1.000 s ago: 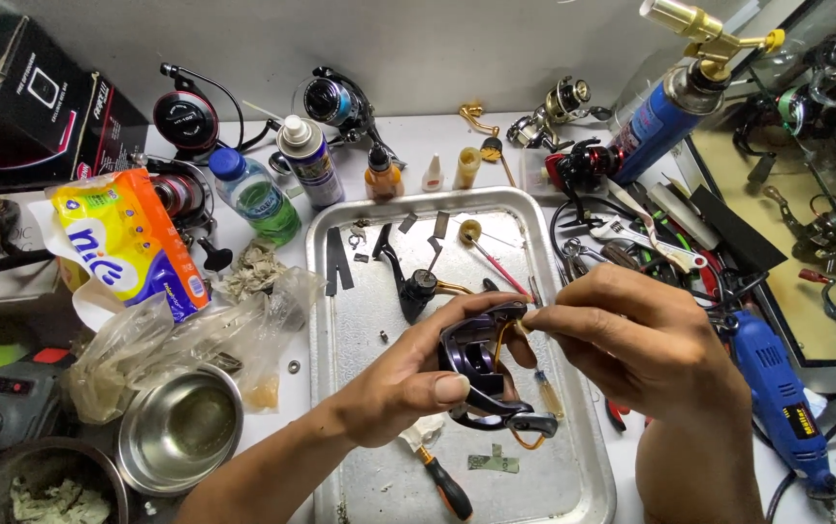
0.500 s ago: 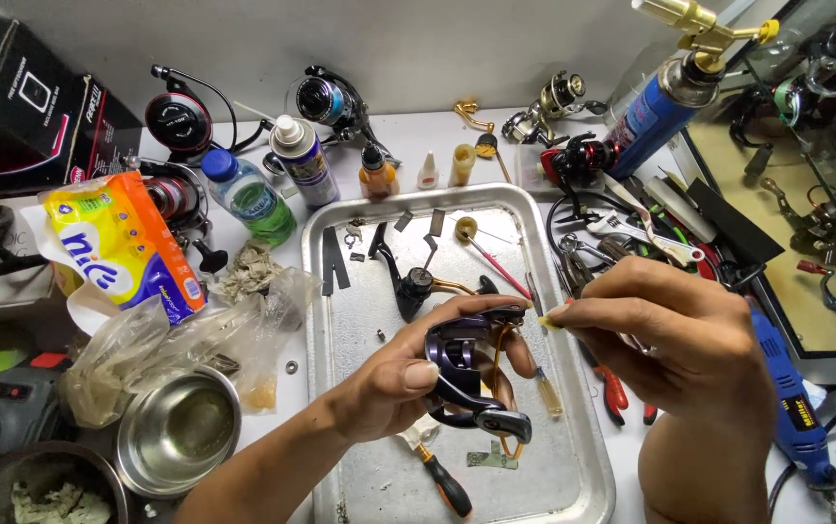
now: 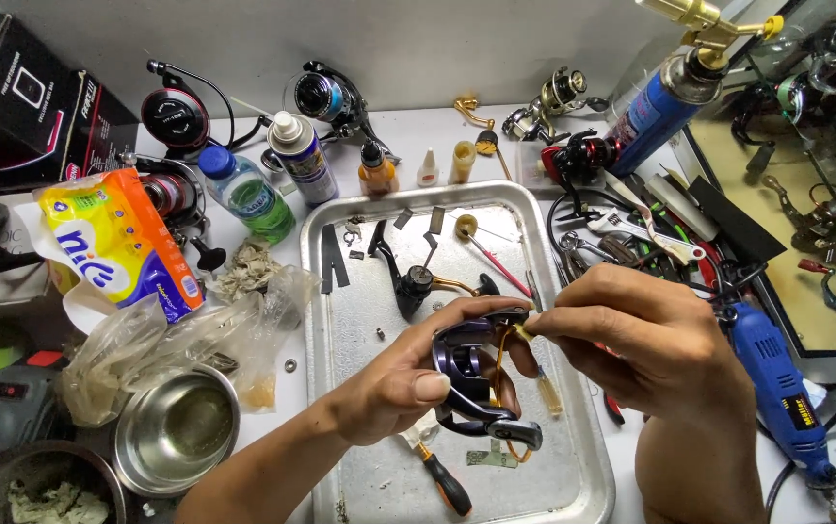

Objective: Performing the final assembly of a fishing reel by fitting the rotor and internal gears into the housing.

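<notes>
Head view: your left hand (image 3: 408, 383) grips the purple reel (image 3: 471, 374) from its left, over the metal tray (image 3: 340, 320). Your right hand (image 3: 631, 335) pinches a thin tool (image 3: 534, 364) whose tip touches the reel's top; it is the nearer hand there. The reel's long axis runs roughly upright. The tray around is crowded: a screwdriver (image 3: 442, 480) below, small parts above.

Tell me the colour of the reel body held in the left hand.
Dark purple reel body, best in the head view.
</notes>
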